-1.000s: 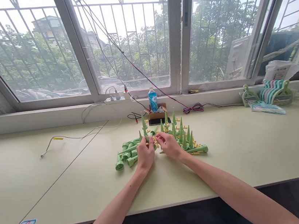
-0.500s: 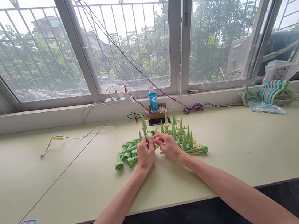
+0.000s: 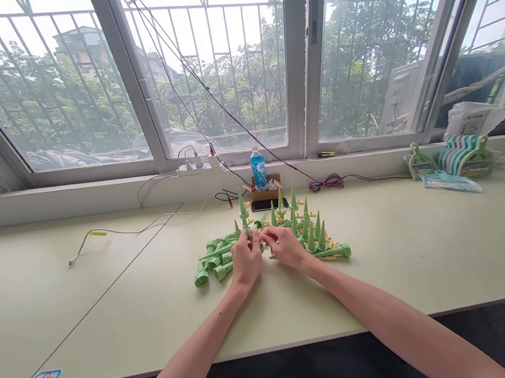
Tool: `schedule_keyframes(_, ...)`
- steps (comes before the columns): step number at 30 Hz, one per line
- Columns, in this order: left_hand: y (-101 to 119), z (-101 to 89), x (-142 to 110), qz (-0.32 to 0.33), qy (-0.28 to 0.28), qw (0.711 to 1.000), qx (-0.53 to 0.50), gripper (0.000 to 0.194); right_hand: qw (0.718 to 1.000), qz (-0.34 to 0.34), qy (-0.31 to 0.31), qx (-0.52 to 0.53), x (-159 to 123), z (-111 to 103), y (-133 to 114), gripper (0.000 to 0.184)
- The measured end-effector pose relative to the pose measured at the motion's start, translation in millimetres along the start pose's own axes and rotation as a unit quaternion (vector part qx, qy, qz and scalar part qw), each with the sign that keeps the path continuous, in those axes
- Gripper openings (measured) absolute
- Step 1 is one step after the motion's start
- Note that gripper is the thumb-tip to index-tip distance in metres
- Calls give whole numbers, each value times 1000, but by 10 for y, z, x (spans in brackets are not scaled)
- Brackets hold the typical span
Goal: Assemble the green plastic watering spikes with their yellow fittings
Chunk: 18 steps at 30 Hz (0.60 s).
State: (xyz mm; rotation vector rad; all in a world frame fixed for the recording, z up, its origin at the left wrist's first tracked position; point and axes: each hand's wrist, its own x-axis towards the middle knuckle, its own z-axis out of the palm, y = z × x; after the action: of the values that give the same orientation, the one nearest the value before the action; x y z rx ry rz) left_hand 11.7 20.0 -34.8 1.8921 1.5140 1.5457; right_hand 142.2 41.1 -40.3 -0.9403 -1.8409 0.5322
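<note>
My left hand (image 3: 246,259) is closed around a green plastic plant-watering spike (image 3: 248,233), mostly hidden by the fingers. Close beside it, my right hand (image 3: 288,247) pinches a small yellow plastic valve (image 3: 261,235) against the spike's side; the fingertips cover much of the contact. Several loose green spikes (image 3: 202,274) lie left of my left hand. Beyond and right of my right hand, several spikes (image 3: 322,237) stand upright, points up, some with yellow valves sticking out sideways. More yellow valves (image 3: 331,244) are scattered among them.
A blue-liquid bottle (image 3: 259,171) stands by a small cardboard box (image 3: 268,194), with a black phone (image 3: 264,205) in front. A cable (image 3: 114,232) lies left, a coiled wire (image 3: 326,183) at the back. Small dustpan sets (image 3: 476,158) stand far right.
My right fingers shift slightly at the yellow valve, while my left hand keeps its place on the spike. A teal item has come into view at the right edge.
</note>
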Motion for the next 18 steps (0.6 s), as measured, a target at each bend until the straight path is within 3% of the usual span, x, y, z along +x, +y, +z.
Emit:
schedule_keyframes(7,-15,-9,7,-19,23,1000,-7,29,999,-2,-28,17,1,-13,-38,14)
schedule_keyframes(18,6,-7,13,-21,13,1000,1,28,999,-5,-42,15,-3,-9,13,19)
